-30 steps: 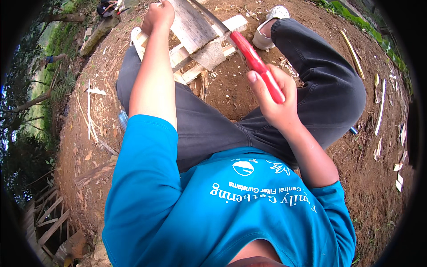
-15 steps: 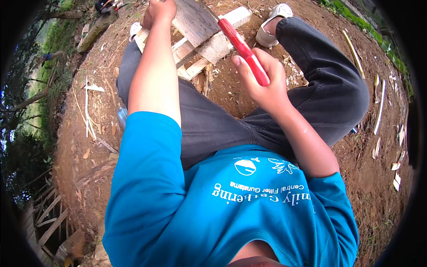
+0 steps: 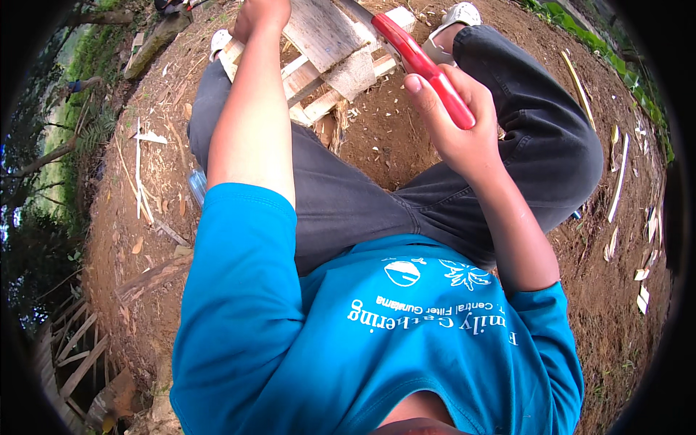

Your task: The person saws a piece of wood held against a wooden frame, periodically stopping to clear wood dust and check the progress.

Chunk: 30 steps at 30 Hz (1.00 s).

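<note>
Head camera, and from my distant seat I had the right hand (image 3: 465, 116) clamped on the red-handled tool (image 3: 424, 64), thumb laid along the grip, its blade (image 3: 356, 10) running off the top edge of the view. Up there, too, was the left hand (image 3: 264, 14), curled at the far left side of the grey board (image 3: 319, 29); whether it gripped or only pressed, I couldn't tell, the fingers being hidden. That board sat tilted over crossed timbers (image 3: 302, 78), between the person's legs, a small slab (image 3: 351, 75) by its near end. Here was my worry: the support looked loose, so a hard stroke could rock the board and bind or throw the blade. Contact between blade and wood? I couldn't make it out. With one hand steadying, a weak hold might let the board swivel, and a skidding edge could reach the left hand, bare as it was. The white shoe (image 3: 464, 13) stood near as well, so a wild slip rightward looked risky for the foot.
</note>
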Available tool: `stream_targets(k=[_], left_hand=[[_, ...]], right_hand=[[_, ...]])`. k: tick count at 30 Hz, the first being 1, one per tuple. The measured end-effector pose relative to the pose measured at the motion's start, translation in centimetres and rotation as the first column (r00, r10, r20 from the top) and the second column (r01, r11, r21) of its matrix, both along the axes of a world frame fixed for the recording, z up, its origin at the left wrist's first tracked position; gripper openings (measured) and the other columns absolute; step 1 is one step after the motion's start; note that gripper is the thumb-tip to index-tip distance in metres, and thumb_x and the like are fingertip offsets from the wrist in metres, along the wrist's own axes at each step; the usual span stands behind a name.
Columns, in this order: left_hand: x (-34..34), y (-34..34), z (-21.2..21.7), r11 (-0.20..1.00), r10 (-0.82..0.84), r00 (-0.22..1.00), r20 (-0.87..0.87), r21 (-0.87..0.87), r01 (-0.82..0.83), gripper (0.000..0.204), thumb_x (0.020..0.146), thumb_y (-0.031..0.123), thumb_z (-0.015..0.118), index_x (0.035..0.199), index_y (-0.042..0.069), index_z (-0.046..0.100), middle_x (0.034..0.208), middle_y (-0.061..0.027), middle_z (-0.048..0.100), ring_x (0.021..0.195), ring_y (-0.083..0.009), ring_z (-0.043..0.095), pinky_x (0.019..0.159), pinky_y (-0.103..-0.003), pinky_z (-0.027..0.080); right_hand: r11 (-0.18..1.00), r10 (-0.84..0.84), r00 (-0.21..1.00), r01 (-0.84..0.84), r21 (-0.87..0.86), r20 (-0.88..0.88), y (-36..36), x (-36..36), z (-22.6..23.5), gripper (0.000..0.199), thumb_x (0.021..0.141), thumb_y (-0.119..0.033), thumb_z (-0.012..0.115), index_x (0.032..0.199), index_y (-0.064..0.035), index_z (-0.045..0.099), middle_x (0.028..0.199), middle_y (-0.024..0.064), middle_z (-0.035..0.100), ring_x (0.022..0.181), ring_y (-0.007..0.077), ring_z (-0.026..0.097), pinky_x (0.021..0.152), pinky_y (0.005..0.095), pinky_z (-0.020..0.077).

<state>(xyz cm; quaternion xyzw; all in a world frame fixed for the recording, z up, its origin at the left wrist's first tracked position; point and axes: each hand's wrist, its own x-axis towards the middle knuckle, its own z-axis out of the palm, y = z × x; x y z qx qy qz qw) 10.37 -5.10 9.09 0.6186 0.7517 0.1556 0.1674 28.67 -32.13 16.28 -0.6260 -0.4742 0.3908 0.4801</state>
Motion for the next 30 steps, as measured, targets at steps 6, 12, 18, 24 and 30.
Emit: stream_targets(k=[6,12,18,24,30], left_hand=[[-0.1,0.1,-0.2,1.0,0.025,1.0,-0.002,0.008,-0.025,0.052,0.101,0.051,0.043,0.134,0.017,0.065,0.135,-0.0192,0.066,0.128,-0.0413,0.06,0.107,-0.054,0.045],[-0.1,0.2,0.1,1.0,0.011,0.999,-0.031,0.004,-0.011,0.053,0.101,0.051,0.044,0.135,0.016,0.064,0.134,-0.0199,0.066,0.127,-0.0413,0.061,0.106,-0.054,0.046],[-0.1,1.8,-0.9,0.999,0.033,0.999,-0.021,-0.015,-0.033,0.051,0.099,0.051,0.045,0.133,0.018,0.066,0.134,-0.0187,0.067,0.126,-0.0409,0.062,0.104,-0.053,0.048],[-0.5,1.2,-1.0,0.997,0.031,0.996,-0.083,-0.063,-0.036,0.05,0.099,0.052,0.045,0.129,0.02,0.069,0.133,-0.0174,0.068,0.126,-0.0405,0.062,0.104,-0.053,0.048],[0.2,2.0,-2.2,0.999,0.05,0.995,-0.091,-0.001,-0.05,0.07,0.098,0.059,0.037,0.137,0.006,0.062,0.135,-0.0191,0.067,0.13,-0.0365,0.061,0.11,-0.051,0.041]], right_hand=[[0.998,-0.004,1.0,0.004,-0.058,0.0,-2.8,1.3,1.1,0.031,0.097,-0.031,0.075,0.081,-0.0056,0.066,0.062,-0.0062,0.055,0.057,0.0014,0.047,0.052,0.023,0.0348],[1.0,0.014,0.997,-0.015,0.015,0.07,-2.5,0.6,0.9,0.031,0.096,-0.029,0.076,0.081,-0.0045,0.065,0.061,-0.0063,0.052,0.057,0.0021,0.044,0.052,0.0239,0.0341],[0.998,0.003,0.999,-0.006,0.056,0.051,4.3,-0.5,-1.8,0.039,0.096,-0.033,0.075,0.074,-0.0035,0.061,0.057,-0.0014,0.05,0.055,0.0066,0.045,0.051,0.0294,0.0364],[1.0,0.001,0.998,-0.001,0.004,0.059,-3.1,-0.2,-0.1,0.035,0.096,-0.03,0.074,0.076,-0.0038,0.062,0.058,-0.0019,0.053,0.055,0.006,0.046,0.051,0.0298,0.0377],[0.997,-0.054,0.992,0.046,0.066,0.118,6.1,-1.3,-2.1,0.039,0.095,-0.034,0.071,0.076,-0.0012,0.062,0.059,0.0132,0.056,0.054,0.0228,0.055,0.057,0.0386,0.0449]])
